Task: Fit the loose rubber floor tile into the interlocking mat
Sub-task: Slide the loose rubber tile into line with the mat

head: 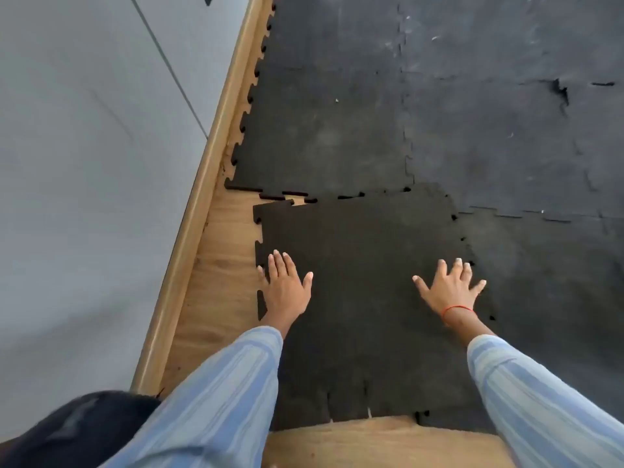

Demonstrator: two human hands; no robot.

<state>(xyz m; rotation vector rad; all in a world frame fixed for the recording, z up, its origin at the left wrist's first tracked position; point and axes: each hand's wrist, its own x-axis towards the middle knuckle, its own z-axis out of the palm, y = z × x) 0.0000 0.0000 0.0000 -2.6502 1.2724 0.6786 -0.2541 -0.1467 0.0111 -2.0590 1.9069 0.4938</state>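
The loose black rubber tile point(364, 265) lies flat on the floor, with toothed edges on all sides. Its far edge sits against the interlocking mat point(337, 123), and small gaps show between the teeth there, wider at the far left corner. Its right edge overlaps or meets the mat on the right point(547, 282). My left hand point(285, 288) presses flat on the tile near its left edge, fingers spread. My right hand point(450, 288), with a red thread at the wrist, presses flat near the tile's right edge.
Bare wooden floor point(223, 265) shows left of the tile and at its near edge. A wooden skirting board point(202, 184) runs along a grey wall point(84, 163) on the left. A torn spot point(562, 91) marks the mat at far right. My dark-clad knee point(74, 430) is bottom left.
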